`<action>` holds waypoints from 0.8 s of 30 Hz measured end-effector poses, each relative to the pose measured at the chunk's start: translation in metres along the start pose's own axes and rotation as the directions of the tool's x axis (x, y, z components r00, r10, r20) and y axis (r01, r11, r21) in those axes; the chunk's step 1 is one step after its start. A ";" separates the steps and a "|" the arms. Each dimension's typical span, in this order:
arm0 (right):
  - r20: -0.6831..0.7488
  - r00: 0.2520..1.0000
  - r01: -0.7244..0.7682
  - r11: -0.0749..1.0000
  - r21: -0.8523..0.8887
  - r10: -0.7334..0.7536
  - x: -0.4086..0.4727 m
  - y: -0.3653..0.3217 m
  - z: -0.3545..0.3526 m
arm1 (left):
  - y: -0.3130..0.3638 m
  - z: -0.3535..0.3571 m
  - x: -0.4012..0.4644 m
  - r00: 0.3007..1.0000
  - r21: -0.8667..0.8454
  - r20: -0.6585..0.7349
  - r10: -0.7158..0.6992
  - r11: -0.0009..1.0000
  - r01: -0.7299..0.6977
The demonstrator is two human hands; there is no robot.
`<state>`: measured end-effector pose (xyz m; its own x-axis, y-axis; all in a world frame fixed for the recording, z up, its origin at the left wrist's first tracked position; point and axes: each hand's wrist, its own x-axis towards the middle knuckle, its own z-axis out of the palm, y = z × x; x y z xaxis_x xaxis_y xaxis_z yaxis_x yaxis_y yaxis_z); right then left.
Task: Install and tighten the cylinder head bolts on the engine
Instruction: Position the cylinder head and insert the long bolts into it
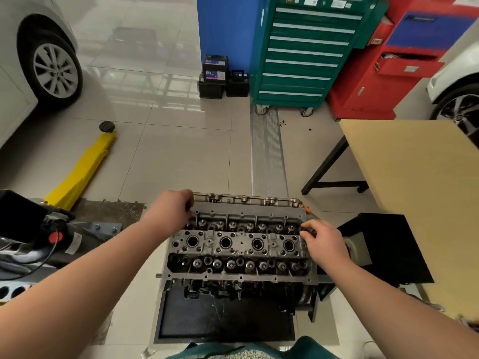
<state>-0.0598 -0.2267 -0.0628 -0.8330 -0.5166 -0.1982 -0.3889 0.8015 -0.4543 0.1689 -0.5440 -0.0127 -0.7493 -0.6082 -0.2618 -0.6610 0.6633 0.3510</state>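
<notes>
We stand in a tiled workshop, with a white car [31, 63] far off on our left and a green tool cabinet [303, 53] against the back wall, next to a red cabinet [388, 73]. A yellow floor jack [83, 167] lies on the floor to the left and a wooden table [414, 193] stands to the right, all well apart from the job.

Directly below us the engine [238, 288] sits on a black stand [225, 322], its cylinder head [238, 244] facing up so that we can reach every bolt hole from above.

Our left hand [172, 212] is at the far left corner of the head, fingers curled round something small and dark that we cannot make out; we judge it to be a bolt going into its hole. Our right hand [324, 242] is at the right end, fingertips pinched close together on a small dark part, likely another bolt. Working both ends at once suggests we are starting bolts by hand, before any tool is used; no wrench is in view.
</notes>
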 end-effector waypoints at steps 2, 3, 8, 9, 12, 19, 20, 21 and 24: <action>0.003 1.000 0.001 1.000 0.003 -0.001 0.000 0.000 0.000 | -0.012 -0.005 0.000 1.000 -0.003 -0.013 0.001 1.000 -0.001; 0.004 1.000 0.000 1.000 0.006 0.000 0.000 0.000 0.000 | -0.017 -0.007 0.000 1.000 0.006 -0.019 0.011 1.000 -0.011; 0.009 1.000 0.027 1.000 0.005 -0.027 0.000 0.001 0.000 | -0.025 -0.006 -0.005 0.998 0.000 -0.010 0.056 0.998 -0.056; 0.010 0.999 0.031 1.000 0.004 -0.031 0.000 0.001 0.000 | -0.024 -0.005 -0.006 0.998 0.002 -0.009 0.064 0.998 -0.064; 0.013 0.999 0.033 0.999 0.008 -0.033 0.000 0.002 -0.001 | -0.024 -0.006 -0.006 0.997 -0.004 -0.039 0.070 0.998 -0.070; 0.016 0.999 0.035 0.999 0.016 -0.035 -0.001 0.001 -0.001 | -0.035 -0.013 -0.005 0.996 0.013 -0.076 0.052 0.999 -0.051; 0.016 0.999 0.038 0.999 0.014 -0.038 -0.001 0.000 -0.002 | -0.036 -0.012 -0.006 0.995 0.004 -0.081 0.051 0.999 -0.051; 0.016 0.999 0.042 0.999 0.011 -0.042 -0.001 0.000 -0.002 | -0.036 -0.010 -0.008 0.995 -0.005 -0.090 0.052 0.999 -0.052; 0.016 0.999 0.048 0.999 0.011 -0.048 -0.002 0.000 -0.003 | -0.035 -0.007 -0.012 0.993 -0.023 -0.100 0.060 0.998 -0.063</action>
<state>-0.0589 -0.2248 -0.0599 -0.8067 -0.5594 -0.1904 -0.4241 0.7725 -0.4726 0.2009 -0.5630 -0.0157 -0.7801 -0.6076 -0.1492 -0.6115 0.6899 0.3875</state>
